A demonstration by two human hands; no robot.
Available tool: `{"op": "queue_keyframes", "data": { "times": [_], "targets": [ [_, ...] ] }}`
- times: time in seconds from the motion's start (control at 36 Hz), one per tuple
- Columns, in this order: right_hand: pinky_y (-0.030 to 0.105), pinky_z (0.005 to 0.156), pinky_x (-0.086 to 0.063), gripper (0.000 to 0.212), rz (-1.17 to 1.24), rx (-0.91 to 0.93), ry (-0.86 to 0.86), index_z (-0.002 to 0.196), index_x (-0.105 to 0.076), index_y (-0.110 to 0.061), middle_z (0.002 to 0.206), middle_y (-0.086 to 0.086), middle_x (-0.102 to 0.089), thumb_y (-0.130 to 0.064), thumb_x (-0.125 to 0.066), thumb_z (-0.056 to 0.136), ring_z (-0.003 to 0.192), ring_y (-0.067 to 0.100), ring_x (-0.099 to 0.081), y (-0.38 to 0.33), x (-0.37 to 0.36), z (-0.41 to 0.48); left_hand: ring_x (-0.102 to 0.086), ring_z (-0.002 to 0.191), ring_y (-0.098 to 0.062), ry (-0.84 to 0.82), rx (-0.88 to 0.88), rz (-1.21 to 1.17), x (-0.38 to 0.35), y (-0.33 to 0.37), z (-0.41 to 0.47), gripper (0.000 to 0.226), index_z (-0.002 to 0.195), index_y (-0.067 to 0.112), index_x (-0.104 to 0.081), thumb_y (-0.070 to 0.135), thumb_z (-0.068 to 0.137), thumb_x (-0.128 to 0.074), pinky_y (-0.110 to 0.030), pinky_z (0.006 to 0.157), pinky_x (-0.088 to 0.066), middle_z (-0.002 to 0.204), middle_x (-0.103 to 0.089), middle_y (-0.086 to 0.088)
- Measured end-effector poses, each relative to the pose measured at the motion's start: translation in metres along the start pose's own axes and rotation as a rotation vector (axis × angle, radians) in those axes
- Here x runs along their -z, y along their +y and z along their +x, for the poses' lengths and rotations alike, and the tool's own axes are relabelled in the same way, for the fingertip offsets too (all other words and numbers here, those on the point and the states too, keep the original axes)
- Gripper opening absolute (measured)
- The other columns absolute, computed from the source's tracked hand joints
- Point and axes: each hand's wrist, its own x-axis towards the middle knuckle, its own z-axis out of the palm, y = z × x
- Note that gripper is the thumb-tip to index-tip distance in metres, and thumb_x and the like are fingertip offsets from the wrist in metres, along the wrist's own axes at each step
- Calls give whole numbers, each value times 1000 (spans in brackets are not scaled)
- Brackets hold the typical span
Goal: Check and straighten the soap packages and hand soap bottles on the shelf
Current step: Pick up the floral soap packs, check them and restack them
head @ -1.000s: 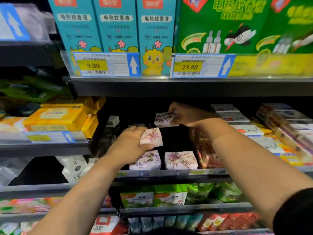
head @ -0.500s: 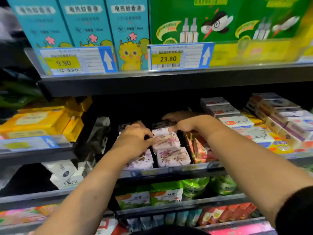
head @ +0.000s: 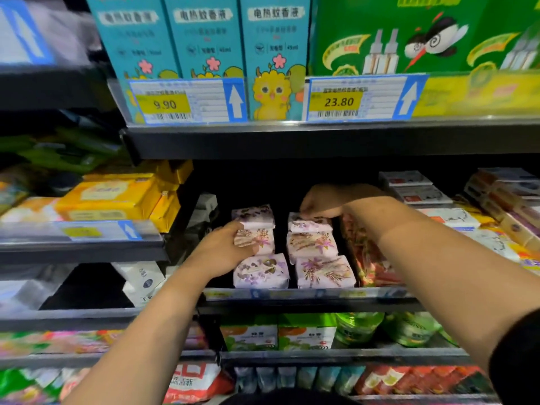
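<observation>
Two rows of pale floral soap packages lie on the middle shelf (head: pixel 306 294). The left row has a front package (head: pixel 260 270), a middle package (head: pixel 258 238) and a back package (head: pixel 253 215). The right row has a front package (head: pixel 325 272), a middle one (head: pixel 312 243) and a back one (head: pixel 309 223). My left hand (head: pixel 222 252) grips the middle package of the left row from its left side. My right hand (head: pixel 327 200) reaches deep into the shelf and pinches the far edge of the right row's back package. No hand soap bottles are in view.
Reddish patterned packs (head: pixel 368 258) sit right of the soaps, with boxed soaps (head: pixel 420 194) further right. Yellow packs (head: pixel 111 197) lie on the left shelf. The shelf above (head: pixel 321 138) hangs low over my hands, carrying blue boxes (head: pixel 204 39). Green packs (head: pixel 306 331) fill the shelf below.
My hands brought the lifted packages down into the rows. The left hand moved to the left row's middle package, and the right hand's package now lies at the back of the right row.
</observation>
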Motion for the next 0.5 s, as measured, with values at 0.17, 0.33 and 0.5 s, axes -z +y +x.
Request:
{"op": "queue_keyframes", "data": {
  "times": [0.17, 0.33, 0.5],
  "targets": [
    [25, 101, -36, 47, 173, 134, 167, 142, -52, -19, 145, 2, -51, -26, -64, 97, 131, 20, -48, -30, 2, 28, -50, 129, -25, 2, 24, -24, 3, 0, 3, 84, 148, 20, -41, 50, 79, -77, -30, 102, -43, 145, -48, -9],
    [28, 100, -40, 46, 203, 222, 100, 137, -57, -22, 138, -1, -53, -21, -70, 93, 125, 18, -50, -41, -8, 63, -55, 116, -24, 20, 29, -5, 3, -7, 8, 71, 131, 22, -55, 50, 72, -83, -25, 88, -44, 127, -52, -6],
    [18, 79, -38, 45, 325, 252, 107, 124, -62, -15, 118, -8, -53, -17, -80, 83, 106, 9, -50, -35, -7, 72, -47, 130, -26, 29, -64, 173, 11, -3, 4, 71, 145, 14, -48, 41, 85, -75, -30, 106, -39, 142, -46, -8]
  ]
}}
